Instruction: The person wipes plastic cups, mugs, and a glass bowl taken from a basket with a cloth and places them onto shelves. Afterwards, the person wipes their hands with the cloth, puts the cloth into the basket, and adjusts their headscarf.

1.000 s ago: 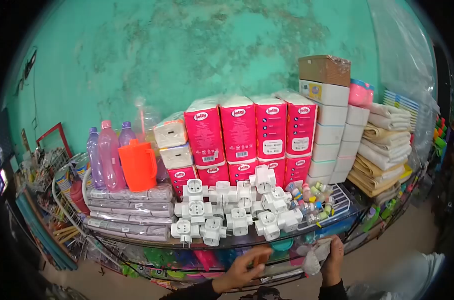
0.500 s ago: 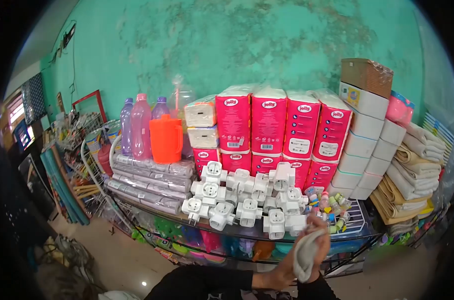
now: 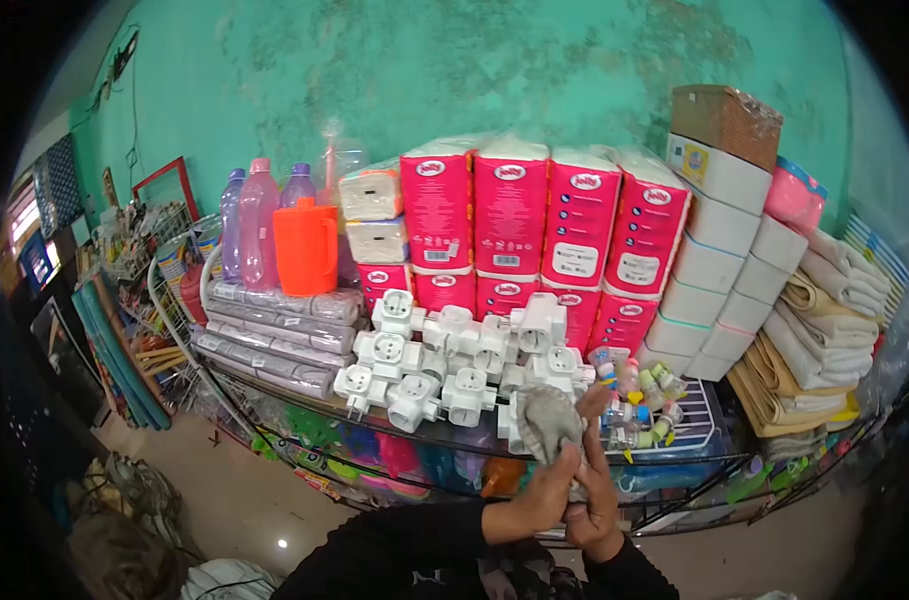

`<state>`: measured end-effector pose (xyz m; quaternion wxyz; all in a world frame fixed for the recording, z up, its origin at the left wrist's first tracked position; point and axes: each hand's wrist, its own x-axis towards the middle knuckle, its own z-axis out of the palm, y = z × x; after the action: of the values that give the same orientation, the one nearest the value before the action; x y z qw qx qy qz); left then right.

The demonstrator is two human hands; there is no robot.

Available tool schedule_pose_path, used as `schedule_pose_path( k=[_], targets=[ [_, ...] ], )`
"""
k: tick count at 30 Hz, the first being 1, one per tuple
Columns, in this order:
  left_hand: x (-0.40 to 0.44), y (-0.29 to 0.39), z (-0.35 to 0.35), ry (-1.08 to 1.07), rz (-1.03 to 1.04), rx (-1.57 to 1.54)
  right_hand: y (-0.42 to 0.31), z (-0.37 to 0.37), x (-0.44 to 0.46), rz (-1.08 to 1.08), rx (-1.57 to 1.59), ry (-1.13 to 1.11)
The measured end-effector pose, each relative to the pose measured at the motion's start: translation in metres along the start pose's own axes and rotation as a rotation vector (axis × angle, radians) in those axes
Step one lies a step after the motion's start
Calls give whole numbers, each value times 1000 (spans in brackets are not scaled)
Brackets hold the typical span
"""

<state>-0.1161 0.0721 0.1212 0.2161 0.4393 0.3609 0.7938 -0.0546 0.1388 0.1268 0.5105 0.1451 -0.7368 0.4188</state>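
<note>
A crumpled grey cloth sticks up between my hands, in front of the white plug adapters. My left hand is closed round its lower part, thumb pointing up. Pressed up against it, my right hand also grips the cloth, with some of its fingers stretched upward. The lower end of the cloth is hidden between the palms. Just right of the hands, several small bottles with coloured caps lie on a white wire rack.
Pink packs of tissue stand along the green wall behind the adapters. To the left are an orange jug, plastic bottles and wrapped grey rolls. White boxes and folded cloths are stacked at the right.
My hands have shifted left, and the cloth now extends upward over the adapters instead of being bunched between the palms. The shelf sits slightly higher and farther left in view.
</note>
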Motion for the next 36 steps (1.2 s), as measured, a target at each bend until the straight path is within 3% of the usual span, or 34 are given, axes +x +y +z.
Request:
schedule_pose_path(
  k=[2,4,7,9,11,13,17,20,22,24,25,28,29,31,32,33,35,36],
  targets=[
    [-19,-20,2,69,-148,-156,13,-15,5,-269,-125,18],
    [-29,-24,2,-386,-369,17,14,-29,0,-189,-108,60],
    [-30,-33,16,-546,-317,194,11,-48,-10,-32,-62,141],
    [-30,-33,23,-633,-295,280,8,-58,-11,74,61,482],
    [-30,-23,35,-641,-400,113,6,-85,-7,143,-63,628],
    [-27,-18,36,-658,-478,16,10,-115,-11,159,-77,718],
    [-14,4,4,-868,-337,137,6,-143,-18,90,-15,835],
    [-17,22,-51,-796,-549,332,-8,-132,-2,74,-25,1321],
    [-38,27,-91,-726,-667,319,-6,-136,-15,138,-101,1270],
    [-60,30,-121,-447,-782,275,1,-148,-36,246,-225,1169],
    [-66,30,-129,-442,-791,270,11,-165,-55,257,-229,1167],
    [-84,30,-143,-280,-767,174,45,-228,-121,230,459,211],
    [-79,34,-139,-272,-771,166,38,-205,-104,240,460,206],
    [-51,38,-121,-403,-697,158,16,-115,-45,1136,-359,807],
    [-41,31,-115,-478,-592,158,13,-91,-38,1144,-362,795],
    [-31,24,-108,-553,-481,164,12,-71,-32,905,-260,573],
    [-13,23,-81,-456,-337,-18,9,-35,-20,419,-53,145],
    [-9,26,-73,-454,-334,-17,5,-16,-7,326,-303,-2]
  ],
)
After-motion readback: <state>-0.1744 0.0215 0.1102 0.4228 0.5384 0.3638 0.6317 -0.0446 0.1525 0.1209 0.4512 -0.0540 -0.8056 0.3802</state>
